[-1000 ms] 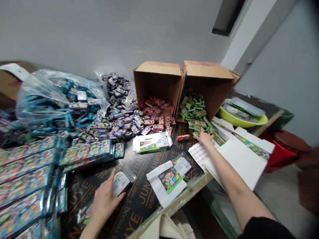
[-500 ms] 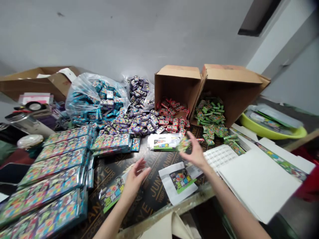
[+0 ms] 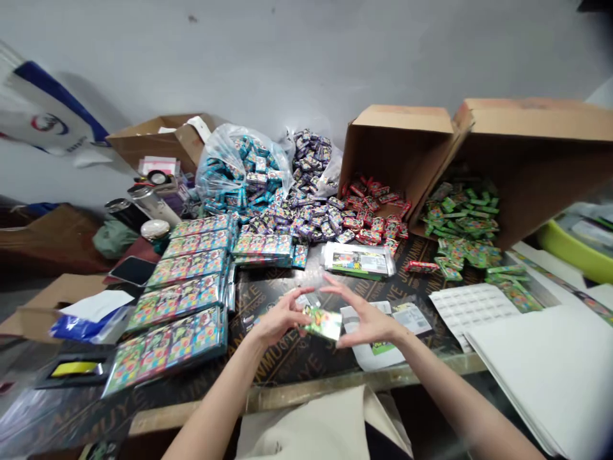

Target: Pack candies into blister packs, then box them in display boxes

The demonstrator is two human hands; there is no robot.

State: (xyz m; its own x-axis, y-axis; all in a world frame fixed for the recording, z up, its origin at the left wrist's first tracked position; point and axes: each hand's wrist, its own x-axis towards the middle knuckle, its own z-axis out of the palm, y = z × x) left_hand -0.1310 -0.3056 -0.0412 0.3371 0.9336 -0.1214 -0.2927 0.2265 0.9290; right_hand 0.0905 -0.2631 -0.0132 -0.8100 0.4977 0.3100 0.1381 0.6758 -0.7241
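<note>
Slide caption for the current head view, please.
Left hand grips a green packet, right hand open beside it, at a table piled with colourful packets.

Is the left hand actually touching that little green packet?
Touching. The head view shows the left hand with its fingers against the left end of the green packet, no gap between them.

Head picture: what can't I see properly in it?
- Green packet: head view; blurred print, one end covered by the left fingers.
- White paper: head view; partly hidden by the right hand.
- Yellow bowl: head view; cut off by the right edge.
- White sheet with rows: head view; marks too small to read.
</note>
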